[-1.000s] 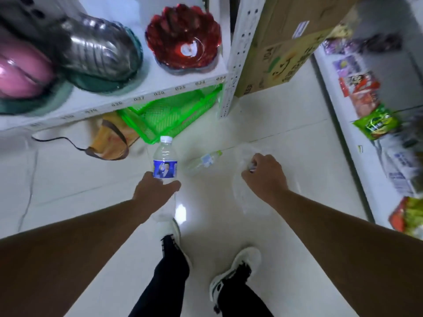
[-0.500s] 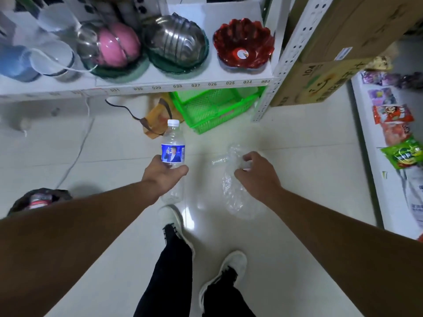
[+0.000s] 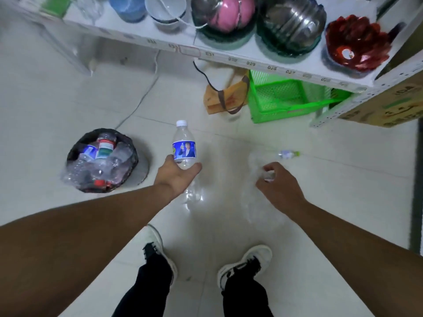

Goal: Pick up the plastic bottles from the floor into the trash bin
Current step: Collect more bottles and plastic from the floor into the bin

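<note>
The left hand [image 3: 176, 177] has its fingers and thumb wrapped round the lower body of a clear bottle with a blue label [image 3: 185, 149], white cap pointing to 12 o'clock, the bottle held nearly upright in the air above the floor. The knuckles face up and the wrist is straight, with the bare forearm running back toward 8 o'clock out of the lower left corner.

The right hand [image 3: 280, 184] is curled, fingertips pinched onto a crumpled clear plastic bottle [image 3: 263, 197] that hangs blurred below and left of the palm; how tight the grip is cannot be told. Its forearm stretches back toward 4 o'clock.

At 9 o'clock from the left hand, well apart, stands the trash bin [image 3: 75, 154], lined in black and heaped with clear bottles. At 1 o'clock from the right hand a small bottle with a green cap [image 3: 288, 154] lies on its side on the pale tiled floor [image 3: 68, 99].

Farther out at 12 o'clock are a green plastic crate [image 3: 286, 99] under a white shelf [image 3: 229, 56] of bowls, and a brown paper bag [image 3: 225, 97] beside the crate. Two white-and-black shoes [image 3: 246, 263] stand at 6 o'clock.
</note>
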Available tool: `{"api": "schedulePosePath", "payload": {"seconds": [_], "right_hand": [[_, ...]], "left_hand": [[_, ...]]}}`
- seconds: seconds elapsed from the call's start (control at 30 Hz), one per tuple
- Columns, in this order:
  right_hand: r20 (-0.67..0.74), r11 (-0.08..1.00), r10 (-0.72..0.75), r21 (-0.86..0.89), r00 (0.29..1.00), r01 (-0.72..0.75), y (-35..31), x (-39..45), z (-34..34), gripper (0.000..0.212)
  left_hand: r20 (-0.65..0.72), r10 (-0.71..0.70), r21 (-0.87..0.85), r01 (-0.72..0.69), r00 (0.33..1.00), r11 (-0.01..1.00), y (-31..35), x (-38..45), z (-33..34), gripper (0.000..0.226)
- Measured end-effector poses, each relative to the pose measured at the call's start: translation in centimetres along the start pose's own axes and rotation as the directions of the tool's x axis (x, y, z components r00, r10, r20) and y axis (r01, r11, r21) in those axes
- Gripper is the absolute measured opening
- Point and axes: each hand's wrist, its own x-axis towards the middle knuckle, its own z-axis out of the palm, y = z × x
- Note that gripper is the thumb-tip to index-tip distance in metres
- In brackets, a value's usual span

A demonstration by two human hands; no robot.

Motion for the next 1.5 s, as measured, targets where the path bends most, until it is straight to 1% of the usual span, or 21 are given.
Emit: {"api": "schedulePosePath", "payload": {"seconds": [0.1, 0.2, 0.3, 0.33, 0.43, 0.5, 0.6, 0.73, 0.83, 0.93, 1.0, 1.1, 1.2, 1.3, 1.37, 1.43, 1.5], "right_hand": [[0.044, 1.0, -0.024, 0.009, 0.999, 0.023, -5.6, -0.3, 5.0, 0.04], [0.093, 0.996, -0.083, -0.013, 0.992, 0.084, -11.2, -0.8, 10.6, 0.036], [0.179, 0.989, -0.123, -0.058, 0.976, 0.136, -16.3, -1.5, 16.0, 0.037], [0.205, 0.986, -0.134, -0.075, 0.97, 0.152, -17.8, -1.6, 17.6, 0.037], [0.259, 0.979, -0.155, -0.092, 0.953, 0.184, -21.8, -1.5, 21.9, 0.039], [0.281, 0.977, -0.165, -0.088, 0.946, 0.196, -24.1, -1.3, 24.4, 0.039], [0.295, 0.97, -0.188, -0.093, 0.937, 0.224, -26.7, -0.8, 27.5, 0.039], [0.328, 0.961, -0.22, -0.091, 0.919, 0.263, -29.0, -0.4, 30.0, 0.047], [0.369, 0.959, -0.224, -0.082, 0.902, 0.272, -29.7, 0.4, 31.2, 0.049], [0.404, 0.963, -0.202, -0.085, 0.892, 0.256, -30.5, 1.4, 31.0, 0.05], [0.435, 0.962, -0.186, -0.1, 0.881, 0.253, -31.1, 1.9, 30.8, 0.05], [0.424, 0.964, -0.193, -0.086, 0.885, 0.252, -31.6, 2.9, 30.1, 0.048], [0.405, 0.954, -0.226, -0.09, 0.886, 0.285, -31.9, 3.7, 30.2, 0.045], [0.36, 0.953, -0.241, -0.09, 0.902, 0.29, -31.7, 4.2, 31.1, 0.041], [0.343, 0.957, -0.239, -0.077, 0.908, 0.281, -31.5, 4.7, 32.1, 0.039], [0.351, 0.958, -0.233, -0.078, 0.907, 0.277, -31.5, 5.3, 33.6, 0.042], [0.349, 0.957, -0.227, -0.094, 0.909, 0.275, -31.4, 5.7, 35.5, 0.046]], "left_hand": [[-0.021, -0.001, -0.039, 0.0, 1.0, 0.999, -3.6, 0.8, -6.2, 0.063], [-0.056, -0.023, -0.141, 0.015, 0.998, 0.99, -7.2, 1.8, -12.5, 0.051], [-0.068, -0.076, -0.198, 0.061, 0.995, 0.978, -11.0, 2.5, -18.5, 0.041], [-0.06, -0.089, -0.205, 0.075, 0.994, 0.976, -12.2, 2.7, -20.3, 0.042], [-0.06, -0.137, -0.171, 0.125, 0.989, 0.977, -15.3, 3.3, -25.2, 0.055], [-0.083, -0.169, -0.173, 0.153, 0.982, 0.973, -17.3, 3.9, -28.0, 0.061], [-0.134, -0.236, -0.222, 0.203, 0.963, 0.954, -20.2, 4.7, -31.0, 0.062], [-0.164, -0.286, -0.202, 0.251, 0.944, 0.947, -22.2, 6.0, -32.9, 0.065], [-0.168, -0.319, -0.211, 0.282, 0.933, 0.936, -22.7, 6.6, -33.4, 0.07], [-0.15, -0.355, -0.244, 0.314, 0.922, 0.918, -21.7, 7.3, -33.4, 0.075], [-0.179, -0.352, -0.206, 0.315, 0.919, 0.927, -20.7, 7.5, -33.5, 0.077], [-0.199, -0.352, -0.18, 0.32, 0.914, 0.93, -19.2, 8.7, -33.1, 0.075], [-0.21, -0.344, -0.194, 0.306, 0.915, 0.932, -18.3, 10.1, -32.6, 0.069], [-0.249, -0.334, -0.118, 0.313, 0.909, 0.942, -18.2, 11.7, -32.0, 0.066], [-0.264, -0.29, -0.062, 0.283, 0.92, 0.957, -18.0, 13.0, -31.8, 0.063], [-0.264, -0.24, -0.019, 0.243, 0.934, 0.97, -18.3, 14.9, -31.7, 0.063], [-0.236, -0.201, 0.014, 0.211, 0.951, 0.977, -19.1, 17.2, -31.5, 0.064]]}}
